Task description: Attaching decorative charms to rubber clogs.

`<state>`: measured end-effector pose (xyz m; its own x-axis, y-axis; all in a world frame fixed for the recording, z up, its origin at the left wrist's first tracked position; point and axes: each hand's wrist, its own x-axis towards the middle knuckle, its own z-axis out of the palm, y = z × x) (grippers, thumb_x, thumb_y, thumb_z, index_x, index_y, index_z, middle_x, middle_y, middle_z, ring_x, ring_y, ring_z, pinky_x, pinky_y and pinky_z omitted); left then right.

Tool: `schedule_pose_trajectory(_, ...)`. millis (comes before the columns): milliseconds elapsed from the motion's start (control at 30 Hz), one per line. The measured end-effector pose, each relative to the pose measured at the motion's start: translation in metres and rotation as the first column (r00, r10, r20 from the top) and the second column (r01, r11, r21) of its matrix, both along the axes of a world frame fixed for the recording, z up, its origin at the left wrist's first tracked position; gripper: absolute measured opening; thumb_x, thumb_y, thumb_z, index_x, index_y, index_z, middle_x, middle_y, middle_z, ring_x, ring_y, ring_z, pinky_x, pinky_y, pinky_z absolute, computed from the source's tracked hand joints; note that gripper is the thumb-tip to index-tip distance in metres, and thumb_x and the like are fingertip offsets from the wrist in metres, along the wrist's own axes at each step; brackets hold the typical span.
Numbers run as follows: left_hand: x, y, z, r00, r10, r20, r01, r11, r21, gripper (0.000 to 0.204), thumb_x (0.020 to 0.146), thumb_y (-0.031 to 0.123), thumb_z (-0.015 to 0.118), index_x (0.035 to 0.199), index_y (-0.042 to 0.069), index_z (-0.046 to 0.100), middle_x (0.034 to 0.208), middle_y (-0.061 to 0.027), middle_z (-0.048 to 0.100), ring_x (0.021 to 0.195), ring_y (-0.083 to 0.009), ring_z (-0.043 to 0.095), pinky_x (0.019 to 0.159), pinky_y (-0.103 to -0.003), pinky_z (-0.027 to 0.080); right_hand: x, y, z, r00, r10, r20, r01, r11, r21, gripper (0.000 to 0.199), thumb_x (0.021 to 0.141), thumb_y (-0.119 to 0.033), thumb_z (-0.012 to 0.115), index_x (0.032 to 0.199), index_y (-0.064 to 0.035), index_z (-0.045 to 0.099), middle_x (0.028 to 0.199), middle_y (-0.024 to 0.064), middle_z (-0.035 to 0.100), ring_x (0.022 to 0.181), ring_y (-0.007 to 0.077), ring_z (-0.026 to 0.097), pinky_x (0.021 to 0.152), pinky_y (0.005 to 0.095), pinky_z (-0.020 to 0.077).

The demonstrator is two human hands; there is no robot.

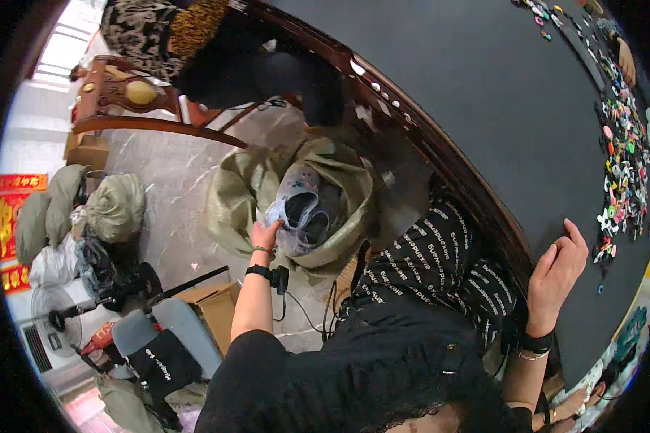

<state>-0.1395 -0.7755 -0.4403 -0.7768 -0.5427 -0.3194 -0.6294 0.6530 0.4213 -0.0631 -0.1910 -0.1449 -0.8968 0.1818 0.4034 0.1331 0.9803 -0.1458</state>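
My left hand (pixel 266 234) reaches down to the mouth of an olive woven sack (pixel 227 198). Its fingers are closed on the edge of a clear plastic bag (pixel 273 214). Against that plastic, inside the sack, is what looks like a pale clog (pixel 300 180) with small dark spots and a dark opening. More clear plastic and darker contents lie beside it, too blurred to name. My right hand (pixel 560 267) is over the dark table edge, empty, with its fingers apart. Near its fingertips lies a long heap of small colourful charms (pixel 623 173).
The dark grey tabletop (pixel 469 79) has a carved wooden rim. Across from me, a person in dark trousers (pixel 267 76) sits by a wooden chair (pixel 126 101). Another person's hand (pixel 626 65) is beside the charms. Tied sacks (pixel 115 206), a grey chair (pixel 184 335) and a cardboard box (pixel 217 307) stand left.
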Motion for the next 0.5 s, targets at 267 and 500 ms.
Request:
schedule_pose_trajectory(267,0.030,-0.009,0.144,0.791,0.560,-0.247,-0.116,0.533,0.838,0.051,0.080,0.040,0.074,0.118,0.007,0.063,0.113,-0.0088,0.068,0.102,-0.0261,0.066,0.085,-0.041,0.054,0.003,0.004,-0.008,0.997,0.061,-0.049,-0.061,0.998,-0.009,0.010,0.093,-0.007,0.053,0.102,-0.0020,0.053,0.132,0.0168,0.054,0.123,0.0351,0.049,0.098,0.0468,0.0375)
schedule_pose_trajectory(500,0.020,0.041,0.271,0.711,0.589,-0.385,0.256,0.293,0.921,0.054,0.086,0.037,0.067,0.132,0.012,0.054,0.126,-0.0063,0.063,0.114,-0.0267,0.061,0.099,-0.046,0.049,0.005,0.005,-0.006,0.990,0.104,-0.100,-0.111,0.992,-0.061,0.015,0.090,-0.009,0.057,0.102,-0.0008,0.055,0.131,0.0178,0.054,0.123,0.0358,0.049,0.099,0.0487,0.0381)
